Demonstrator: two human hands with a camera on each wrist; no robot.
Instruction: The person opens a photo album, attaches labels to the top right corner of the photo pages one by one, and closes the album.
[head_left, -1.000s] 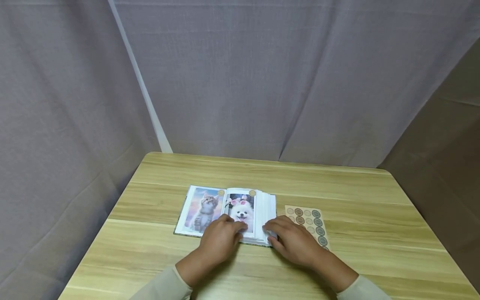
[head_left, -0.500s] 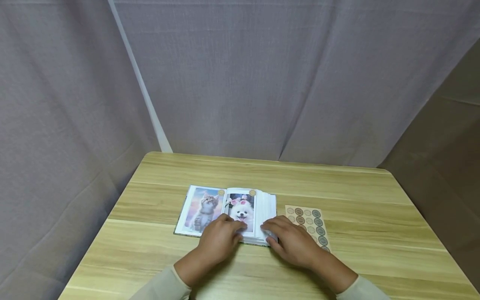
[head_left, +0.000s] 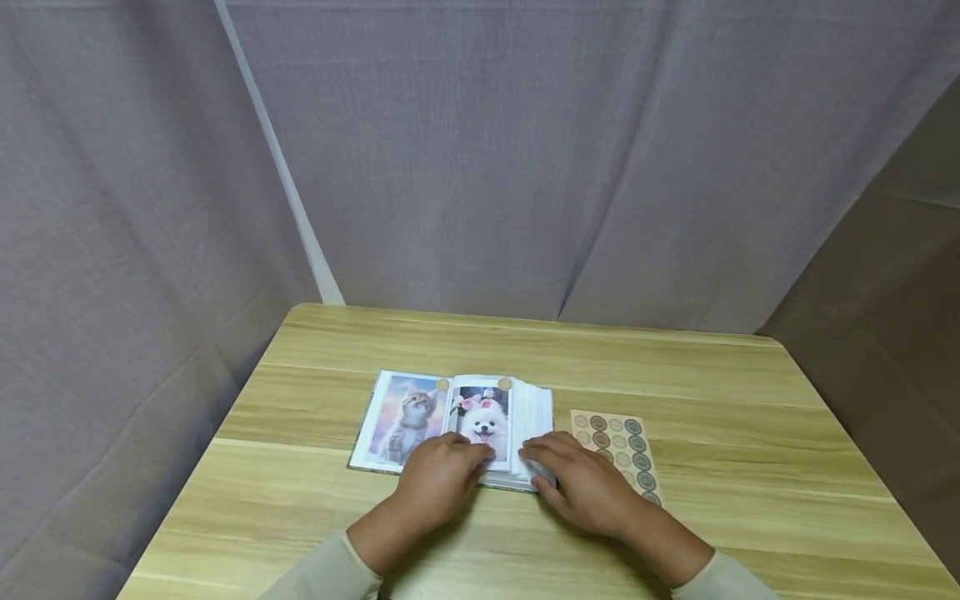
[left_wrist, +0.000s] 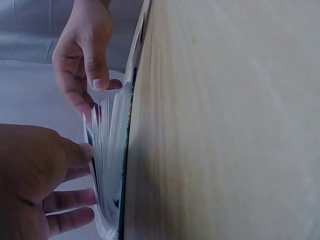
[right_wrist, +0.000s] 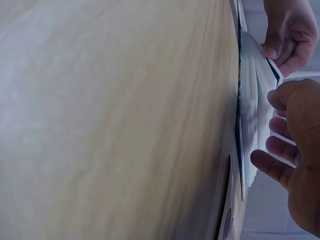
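Note:
A small photo album (head_left: 537,417) lies open on the table. Its left page bears a kitten photo (head_left: 405,417), its right page a white dog photo (head_left: 480,421), each with a round tan sticker at the top right corner. My left hand (head_left: 438,475) rests on the lower part of the dog page, covering part of that photo. With fingers loosely bent, my right hand (head_left: 585,479) touches the right side of the page stack. In the left wrist view the pages (left_wrist: 102,145) fan apart above the dark cover (left_wrist: 127,125).
A tan sheet of round stickers (head_left: 618,442) lies right of the album, partly under the right hand and wrist. The wooden table (head_left: 300,517) has grey curtains (head_left: 450,167) behind it and at both sides.
My right fingertips have slid slightly left over the page stack, closer to the dog photo. The left hand stays nearly still on the page.

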